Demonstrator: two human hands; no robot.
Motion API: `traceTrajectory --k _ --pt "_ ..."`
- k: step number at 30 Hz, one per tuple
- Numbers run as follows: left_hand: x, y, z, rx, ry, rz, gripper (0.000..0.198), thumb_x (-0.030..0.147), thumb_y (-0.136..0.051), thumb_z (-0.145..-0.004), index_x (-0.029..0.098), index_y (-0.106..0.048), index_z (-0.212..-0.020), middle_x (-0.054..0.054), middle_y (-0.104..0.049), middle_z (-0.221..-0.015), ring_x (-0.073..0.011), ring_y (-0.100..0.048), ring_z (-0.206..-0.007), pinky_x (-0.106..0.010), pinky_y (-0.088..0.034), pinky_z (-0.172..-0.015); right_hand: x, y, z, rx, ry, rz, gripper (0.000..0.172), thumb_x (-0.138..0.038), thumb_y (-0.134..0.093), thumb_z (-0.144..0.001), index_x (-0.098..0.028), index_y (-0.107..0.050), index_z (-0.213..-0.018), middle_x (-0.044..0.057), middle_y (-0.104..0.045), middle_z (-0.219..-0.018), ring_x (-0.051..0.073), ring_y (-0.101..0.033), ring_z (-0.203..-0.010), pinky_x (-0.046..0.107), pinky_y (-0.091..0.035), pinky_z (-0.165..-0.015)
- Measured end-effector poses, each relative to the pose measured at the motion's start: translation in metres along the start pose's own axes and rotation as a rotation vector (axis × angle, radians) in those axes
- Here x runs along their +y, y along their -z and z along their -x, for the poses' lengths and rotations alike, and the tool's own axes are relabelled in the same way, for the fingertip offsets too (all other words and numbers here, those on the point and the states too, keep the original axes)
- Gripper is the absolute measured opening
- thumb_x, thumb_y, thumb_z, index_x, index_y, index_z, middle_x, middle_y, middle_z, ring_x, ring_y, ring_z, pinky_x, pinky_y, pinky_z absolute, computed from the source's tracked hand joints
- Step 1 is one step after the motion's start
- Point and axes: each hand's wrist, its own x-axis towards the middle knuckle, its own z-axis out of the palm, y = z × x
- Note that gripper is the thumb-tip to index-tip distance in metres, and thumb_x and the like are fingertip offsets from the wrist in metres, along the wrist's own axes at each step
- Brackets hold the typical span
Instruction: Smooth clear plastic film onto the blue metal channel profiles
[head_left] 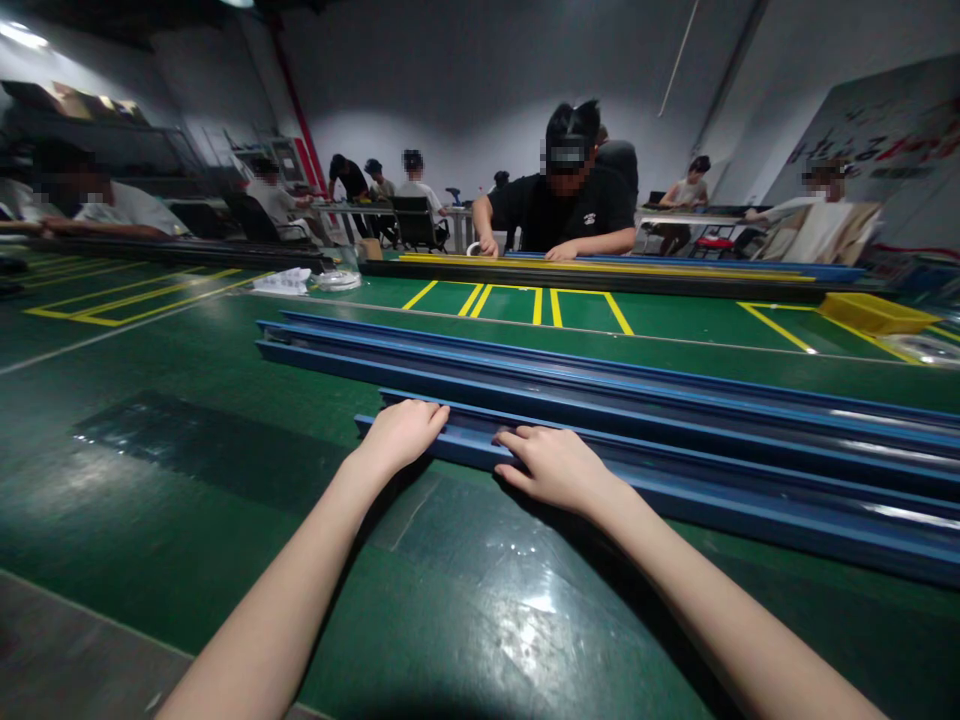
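A long blue channel profile (472, 447) lies nearest to me on the green table, running off to the right. My left hand (409, 430) is closed over it close to its left end, with the fingers bent down and their tips partly hidden. Farther right, my right hand (555, 462) grips the same profile, fingers over the groove and thumb at the near side. Directly behind lies a second blue channel profile (465, 365), whose left end reaches farther left. Neither hand touches that one.
Dark clear sheets (217, 450) lie on the green table (60, 500). Yellow tape (538, 305) marks the far table. A person (577, 210) in black works there at black and yellow profiles (600, 265). A yellow bin (877, 313) stands at right.
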Motion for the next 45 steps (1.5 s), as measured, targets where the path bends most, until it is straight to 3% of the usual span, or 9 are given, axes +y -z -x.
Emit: traceTrajectory --k 45 --pt "0.0019 0.0011 0.0002 0.028 0.007 0.064 0.047 0.036 -0.02 -0.086 0.018 -0.063 -0.081 -0.008 -0.065 -0.085 -0.0196 -0.059 -0.083 -0.027 -0.042 -0.07 0.0015 -0.004 -0.0004 0.038 0.033 0.038 0.039 -0.042 -0.032 -0.082 -0.022 -0.046 -0.113 0.006 -0.059 -0.092 0.019 -0.057 -0.08 0.026 -0.037 -0.062"
